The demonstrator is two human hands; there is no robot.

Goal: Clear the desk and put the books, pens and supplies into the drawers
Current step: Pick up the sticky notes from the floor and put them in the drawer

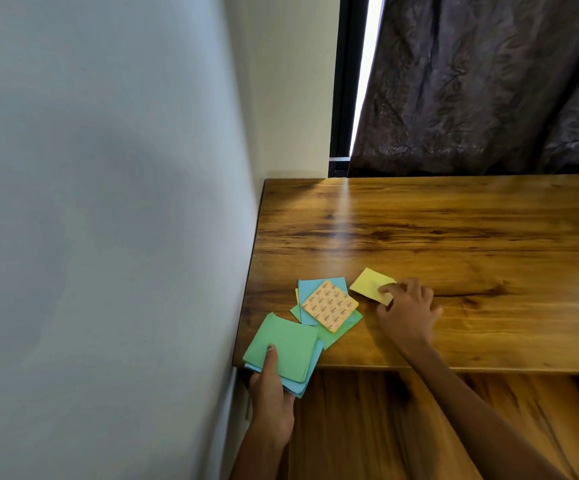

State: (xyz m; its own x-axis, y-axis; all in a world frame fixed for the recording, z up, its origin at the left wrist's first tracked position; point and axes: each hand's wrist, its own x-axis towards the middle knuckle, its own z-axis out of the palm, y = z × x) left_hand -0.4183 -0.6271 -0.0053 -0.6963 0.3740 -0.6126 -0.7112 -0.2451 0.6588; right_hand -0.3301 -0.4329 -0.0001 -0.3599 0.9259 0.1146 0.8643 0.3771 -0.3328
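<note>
- A pale wall (108, 202) is filling the left side of the view, meeting the desk's left edge.
- A dark patterned curtain (489, 84) is hanging behind the desk's far edge.
- A black window frame (341, 81) is standing beside it, with a bright strip of daylight (367, 71) showing between them.

This looks like a room in a home, likely a study corner: a wood-grain desk (454, 237) sits pushed into a corner against a plain pale wall (108, 202), with a dark patterned curtain (489, 81) hanging over a window (364, 64) behind the desk's far edge.
</note>
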